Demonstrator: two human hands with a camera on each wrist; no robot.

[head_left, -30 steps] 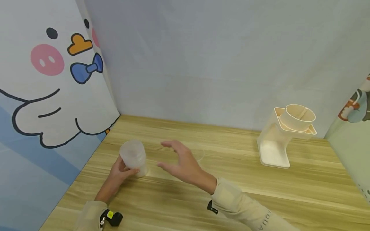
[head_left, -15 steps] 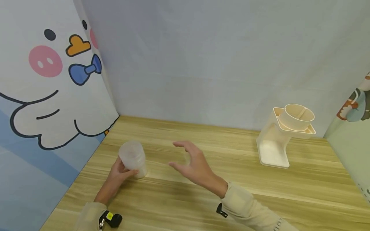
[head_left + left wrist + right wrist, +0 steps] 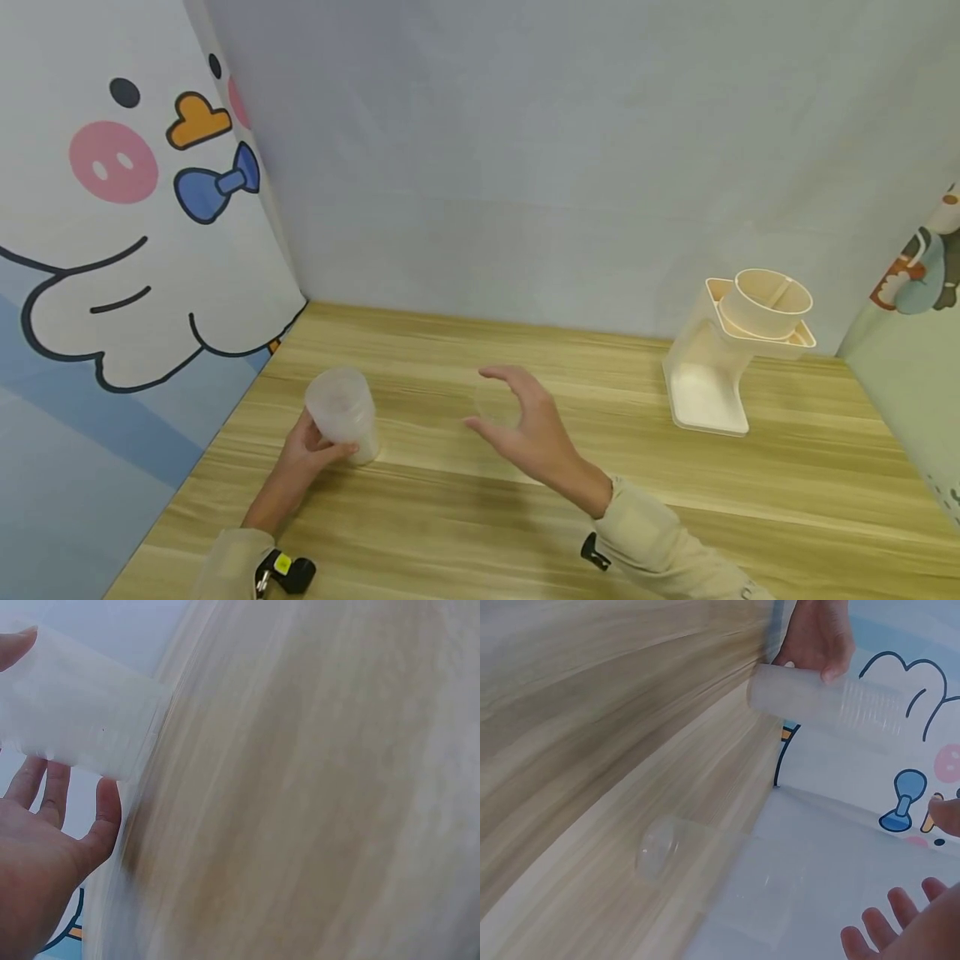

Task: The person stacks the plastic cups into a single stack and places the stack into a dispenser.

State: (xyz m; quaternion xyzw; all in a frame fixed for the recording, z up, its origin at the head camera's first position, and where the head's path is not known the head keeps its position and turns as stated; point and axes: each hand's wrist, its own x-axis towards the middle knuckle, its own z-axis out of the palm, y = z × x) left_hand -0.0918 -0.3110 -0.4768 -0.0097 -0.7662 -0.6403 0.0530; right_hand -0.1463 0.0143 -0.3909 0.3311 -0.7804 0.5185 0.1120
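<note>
A stack of frosted plastic cups [image 3: 341,404] stands on the wooden table at the left. My left hand [image 3: 300,458] grips it low down, thumb across the near side; the other fingers are mostly hidden behind it in the head view. My right hand [image 3: 528,429] is held to the right of the stack, thumb and fingers spread in a wide curve. A faint clear plastic cup [image 3: 497,404] shows in that curve. In the right wrist view the clear cup [image 3: 656,851] stands on the table, its transparent wall apart from the right fingertips [image 3: 877,930].
A cream plastic stand [image 3: 708,400] with a round open-topped container [image 3: 768,304] is at the back right. A grey cloth wall [image 3: 525,167] closes off the rear. Cartoon-printed cloth [image 3: 150,292] hangs along the left side. Each sleeve carries a black wrist device [image 3: 296,573].
My right hand has moved right, and the clear cup that showed beyond it now appears between thumb and fingers. The left hand keeps its hold on the stack; the view has shifted slightly.
</note>
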